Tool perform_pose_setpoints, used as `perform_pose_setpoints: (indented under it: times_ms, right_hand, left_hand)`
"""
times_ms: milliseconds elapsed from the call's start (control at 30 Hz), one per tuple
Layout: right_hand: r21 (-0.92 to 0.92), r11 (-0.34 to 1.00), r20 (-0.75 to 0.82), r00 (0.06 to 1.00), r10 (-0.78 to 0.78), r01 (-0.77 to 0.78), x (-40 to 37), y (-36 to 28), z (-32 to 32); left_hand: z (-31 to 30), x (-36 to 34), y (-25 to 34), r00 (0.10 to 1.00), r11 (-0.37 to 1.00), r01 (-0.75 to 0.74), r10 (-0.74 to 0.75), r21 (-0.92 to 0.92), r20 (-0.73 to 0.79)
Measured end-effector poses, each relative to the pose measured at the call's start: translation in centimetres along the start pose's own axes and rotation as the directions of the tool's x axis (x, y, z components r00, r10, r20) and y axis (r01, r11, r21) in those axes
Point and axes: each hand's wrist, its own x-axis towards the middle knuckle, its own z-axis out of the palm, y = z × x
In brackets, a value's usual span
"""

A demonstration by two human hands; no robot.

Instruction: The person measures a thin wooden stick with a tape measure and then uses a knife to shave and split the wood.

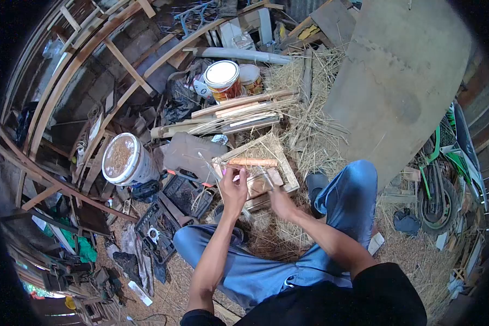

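Note:
A shallow wooden box (pixel 289 173) stands on the straw-covered floor between my knees. Across it lies an orange-brown strip of wood (pixel 254 162), and a paler block (pixel 274 176) rests inside near the right. My left hand (pixel 234 190) is at the box's left side, its fingers bent together near the strip's left end; what they hold is too small to name. My right hand (pixel 281 200) is closed around a thin tool (pixel 267 176) that points up towards the strip. The tool's kind cannot be made out.
An open black tool case (pixel 187 196) lies left of the box. Beyond are stacked wooden strips (pixel 239 115) and a white-lidded bucket (pixel 221 74). A bucket of shavings (pixel 126 158) stands left. A large board (pixel 396 81) leans at the right, near a motorbike wheel (pixel 439 206).

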Motion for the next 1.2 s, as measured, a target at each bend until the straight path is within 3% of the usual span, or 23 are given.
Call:
perform_pose_setpoints:
  times_ms: [33, 67, 100, 167, 233, 300, 367, 433, 467, 500, 567, 600, 633, 700, 733, 833, 933, 967, 1033, 1067, 1100, 1167, 1200]
  right_hand:
    - [0.027, 1.000, -0.077, 0.997, -0.005, 0.007, 0.4, 2.4, 1.1]
    - [-0.053, 0.990, -0.029, 0.991, 0.132, -0.134, 0.6, 2.5, 0.1]
    - [-0.050, 0.990, -0.034, 0.991, 0.131, -0.132, 0.8, 2.0, 0.2]
    - [-0.105, 0.994, -0.361, 0.932, -0.005, -0.035, 1.3, 0.9, 0.7]
    - [-0.011, 0.998, -0.267, 0.962, 0.061, -0.066, -0.1, -4.9, -4.0]
    - [0.054, 0.994, -0.001, 0.996, 0.094, -0.094, -0.9, -7.7, -6.0]
    - [-0.005, 0.998, -0.020, 0.998, 0.058, -0.058, -0.6, -6.0, -3.9]
    - [-0.028, 0.998, -0.020, 0.998, 0.062, -0.063, 0.1, -3.3, -2.6]
    - [-0.186, 0.974, -0.339, 0.922, -0.189, 0.131, 2.2, 5.1, 2.5]
    - [-0.184, 0.974, -0.343, 0.920, -0.189, 0.132, 2.2, 4.9, 2.3]
    - [0.118, 0.979, -0.080, 0.981, 0.176, -0.166, 2.0, 2.5, -0.1]
    - [0.248, 0.934, 0.000, 0.964, 0.264, -0.256, 0.5, -3.2, -3.1]
    - [0.244, 0.935, -0.001, 0.964, 0.264, -0.256, 0.0, -4.9, -3.8]
    - [0.036, 0.999, -0.003, 0.999, -0.040, 0.041, -0.5, -6.3, -4.2]
    - [0.121, 0.984, 0.068, 0.990, 0.124, -0.132, -0.3, -5.6, -4.3]
    - [-0.077, 0.996, -0.107, 0.994, 0.037, -0.046, 0.8, -2.9, -3.0]
    - [-0.069, 0.994, 0.011, 0.997, -0.081, 0.082, -0.5, -6.3, -4.4]
    - [-0.069, 0.994, 0.015, 0.997, -0.078, 0.079, 0.0, -5.3, -3.7]
    - [-0.064, 0.989, -0.126, 0.984, 0.126, -0.135, 0.9, -1.2, -1.2]
    - [-0.187, 0.982, -0.137, 0.991, 0.014, -0.040, 0.9, 0.7, -1.5]
    - [-0.182, 0.983, -0.143, 0.990, 0.012, -0.039, 1.0, 0.0, -1.5]
    - [-0.001, 0.986, -0.057, 0.985, 0.164, -0.164, 0.5, -2.5, -2.2]
    - [-0.049, 0.998, -0.098, 0.995, 0.030, -0.034, 0.0, -3.6, -2.6]
  left_hand:
    - [0.1, 0.0, -0.2, 1.000, 1.000, -0.003, 0.003, 0.000, -0.001]
    - [0.4, 0.1, -0.9, 0.999, 0.998, -0.004, 0.002, -0.055, -0.037]
    - [0.4, 0.1, -1.0, 0.997, 0.994, -0.007, -0.001, -0.109, -0.072]
    - [0.5, 0.1, -1.4, 0.997, 0.990, 0.009, -0.020, -0.141, -0.080]
    - [0.5, 0.2, -1.7, 0.997, 0.983, -0.026, 0.012, -0.181, -0.077]
    - [0.7, -0.2, -1.8, 0.998, 0.989, 0.002, -0.010, -0.148, -0.056]
    - [1.0, -0.1, -1.9, 0.999, 0.993, 0.020, -0.024, -0.119, -0.032]
    - [0.8, -0.2, -2.6, 0.999, 0.998, -0.034, 0.035, 0.049, -0.019]
    - [0.8, -0.3, -2.2, 0.999, 0.998, -0.035, 0.036, 0.051, -0.019]
    - [0.8, -0.3, -1.7, 1.000, 1.000, -0.001, 0.001, 0.022, -0.019]
    - [0.6, 0.1, -1.4, 1.000, 1.000, 0.021, -0.021, -0.004, -0.011]
    - [0.7, 0.1, -1.6, 1.000, 0.999, 0.025, -0.025, -0.026, -0.011]
    - [0.8, 0.1, -1.7, 0.999, 0.998, 0.032, -0.033, -0.050, -0.014]
    - [0.7, 0.1, -1.9, 0.998, 0.998, 0.051, -0.052, -0.048, -0.017]
    - [0.4, 0.1, -1.9, 0.999, 0.999, 0.043, -0.043, -0.025, -0.001]
    - [0.0, 0.1, -1.5, 0.999, 0.999, 0.035, -0.035, -0.004, 0.003]
    - [-0.1, 0.2, -1.7, 0.999, 0.998, 0.016, -0.018, -0.055, -0.034]
    - [0.0, 0.2, -1.8, 0.999, 0.998, 0.020, -0.022, -0.055, -0.034]
    - [0.2, -0.3, -2.6, 1.000, 0.998, 0.013, -0.013, -0.060, 0.013]
    - [0.4, -0.4, -3.2, 1.000, 0.998, 0.008, -0.008, -0.066, 0.009]
    - [0.3, -0.1, -3.3, 1.000, 0.998, 0.002, -0.001, -0.063, 0.013]
    - [0.4, 0.1, -3.4, 1.000, 0.995, 0.004, -0.004, -0.102, -0.001]
    - [0.4, 0.1, -3.0, 1.000, 0.997, 0.005, -0.005, -0.077, -0.004]
